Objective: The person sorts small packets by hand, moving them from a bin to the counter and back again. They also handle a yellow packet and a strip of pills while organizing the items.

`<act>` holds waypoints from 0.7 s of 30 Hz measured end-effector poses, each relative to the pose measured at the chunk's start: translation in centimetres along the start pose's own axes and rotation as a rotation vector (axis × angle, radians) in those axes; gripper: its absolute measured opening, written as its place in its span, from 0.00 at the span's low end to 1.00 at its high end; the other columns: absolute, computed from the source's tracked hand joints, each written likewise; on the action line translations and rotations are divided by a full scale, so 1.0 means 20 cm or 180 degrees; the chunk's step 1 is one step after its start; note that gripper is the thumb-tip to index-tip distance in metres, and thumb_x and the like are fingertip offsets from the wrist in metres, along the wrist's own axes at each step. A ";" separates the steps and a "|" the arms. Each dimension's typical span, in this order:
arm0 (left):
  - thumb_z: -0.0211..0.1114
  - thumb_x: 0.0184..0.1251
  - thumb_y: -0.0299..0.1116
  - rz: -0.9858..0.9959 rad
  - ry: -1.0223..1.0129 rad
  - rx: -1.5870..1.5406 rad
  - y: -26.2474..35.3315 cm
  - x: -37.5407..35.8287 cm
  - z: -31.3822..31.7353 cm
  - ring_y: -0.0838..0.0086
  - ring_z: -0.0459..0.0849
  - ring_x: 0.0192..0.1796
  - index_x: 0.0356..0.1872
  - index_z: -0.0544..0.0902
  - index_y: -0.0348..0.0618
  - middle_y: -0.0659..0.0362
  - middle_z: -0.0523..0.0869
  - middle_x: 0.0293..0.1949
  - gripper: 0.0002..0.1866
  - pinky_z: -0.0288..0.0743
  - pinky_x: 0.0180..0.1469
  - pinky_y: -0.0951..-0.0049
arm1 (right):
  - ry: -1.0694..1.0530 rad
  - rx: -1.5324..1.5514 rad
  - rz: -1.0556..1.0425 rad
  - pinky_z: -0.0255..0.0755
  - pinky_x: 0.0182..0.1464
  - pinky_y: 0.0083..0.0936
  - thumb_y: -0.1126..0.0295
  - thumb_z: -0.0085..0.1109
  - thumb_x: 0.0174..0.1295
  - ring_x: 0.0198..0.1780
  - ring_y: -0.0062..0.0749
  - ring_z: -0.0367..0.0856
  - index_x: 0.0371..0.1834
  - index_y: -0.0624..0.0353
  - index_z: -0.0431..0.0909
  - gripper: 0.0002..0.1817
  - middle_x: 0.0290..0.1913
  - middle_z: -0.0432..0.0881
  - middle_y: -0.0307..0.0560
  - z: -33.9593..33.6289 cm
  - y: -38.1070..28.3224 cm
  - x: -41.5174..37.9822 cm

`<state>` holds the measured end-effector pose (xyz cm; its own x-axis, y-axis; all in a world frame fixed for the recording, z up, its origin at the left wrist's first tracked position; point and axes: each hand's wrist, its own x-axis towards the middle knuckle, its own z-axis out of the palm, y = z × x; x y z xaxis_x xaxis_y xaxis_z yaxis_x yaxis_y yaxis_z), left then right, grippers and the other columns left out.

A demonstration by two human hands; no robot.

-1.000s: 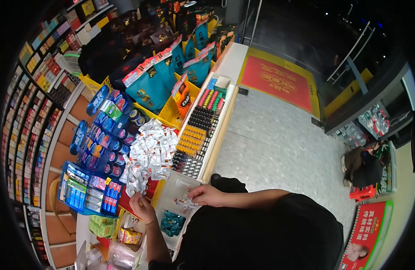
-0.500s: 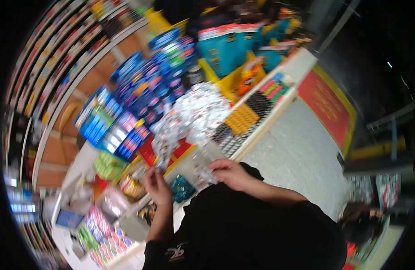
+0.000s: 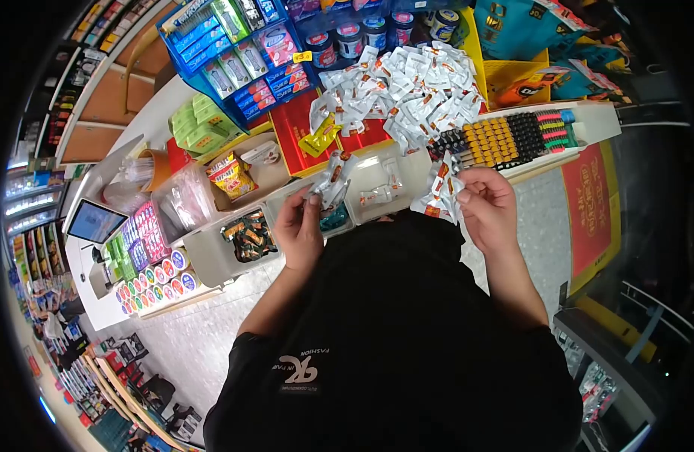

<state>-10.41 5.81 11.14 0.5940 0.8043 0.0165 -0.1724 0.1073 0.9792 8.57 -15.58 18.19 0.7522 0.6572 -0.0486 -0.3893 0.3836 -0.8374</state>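
My left hand (image 3: 299, 224) pinches a few white wrapped packets (image 3: 333, 179) over the front bins. On the right, my right hand (image 3: 484, 202) grips more white packets (image 3: 441, 190) by their ends. Between the hands is a clear plastic bin (image 3: 377, 184) with a few white packets inside. Behind it, a large heap of white packets (image 3: 430, 90) lies on a red tray (image 3: 288, 139). A yellow packet (image 3: 320, 137) rests at the heap's left edge.
Left of the heap stands a blue gum rack (image 3: 237, 64). Bins with a snack bag (image 3: 231, 175) and dark candies (image 3: 250, 236) line the counter's front. Rows of lighters or pens (image 3: 497, 142) lie to the right, beside yellow boxes (image 3: 512, 71). A small screen (image 3: 96, 221) stands far left.
The view has turned and become sharper. My hands are farther apart, and the white packets in both hands show clearly. My right hand has moved away to the right of the clear bin.
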 end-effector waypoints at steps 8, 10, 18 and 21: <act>0.59 0.73 0.23 -0.0109 0.0038 0.0265 -0.05 -0.06 -0.05 0.80 0.81 0.43 0.51 0.78 0.34 0.57 0.84 0.45 0.09 0.79 0.42 0.79 | -0.0126 -0.0065 -0.0209 0.75 0.54 0.27 0.88 0.59 0.58 0.49 0.30 0.83 0.49 0.65 0.78 0.16 0.46 0.83 0.47 0.01 0.03 0.00; 0.59 0.73 0.24 -0.0038 0.0041 0.0292 -0.05 -0.05 -0.05 0.80 0.81 0.42 0.51 0.78 0.35 0.58 0.84 0.44 0.09 0.79 0.42 0.79 | -0.0148 -0.0356 -0.0118 0.75 0.56 0.28 0.88 0.59 0.59 0.50 0.31 0.83 0.51 0.65 0.77 0.16 0.47 0.83 0.47 0.01 0.08 -0.02; 0.60 0.74 0.28 0.0135 0.0096 0.0334 -0.04 -0.05 -0.06 0.83 0.80 0.36 0.50 0.78 0.38 0.61 0.82 0.39 0.08 0.79 0.37 0.80 | 0.0098 -0.1210 0.0861 0.84 0.46 0.23 0.80 0.56 0.67 0.47 0.26 0.83 0.56 0.64 0.75 0.14 0.47 0.77 0.40 -0.08 0.27 0.03; 0.59 0.73 0.24 0.0035 0.0118 0.0220 -0.04 -0.06 -0.07 0.82 0.79 0.36 0.51 0.78 0.35 0.59 0.84 0.39 0.10 0.79 0.37 0.80 | -0.0038 -0.1171 0.0671 0.84 0.47 0.23 0.78 0.54 0.69 0.48 0.25 0.83 0.59 0.64 0.75 0.16 0.48 0.76 0.40 -0.07 0.21 0.03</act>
<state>-12.11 5.57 10.11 0.5627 0.8264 0.0212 -0.1235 0.0587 0.9906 8.17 -14.57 13.91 0.6693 0.7048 -0.2351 -0.3167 -0.0157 -0.9484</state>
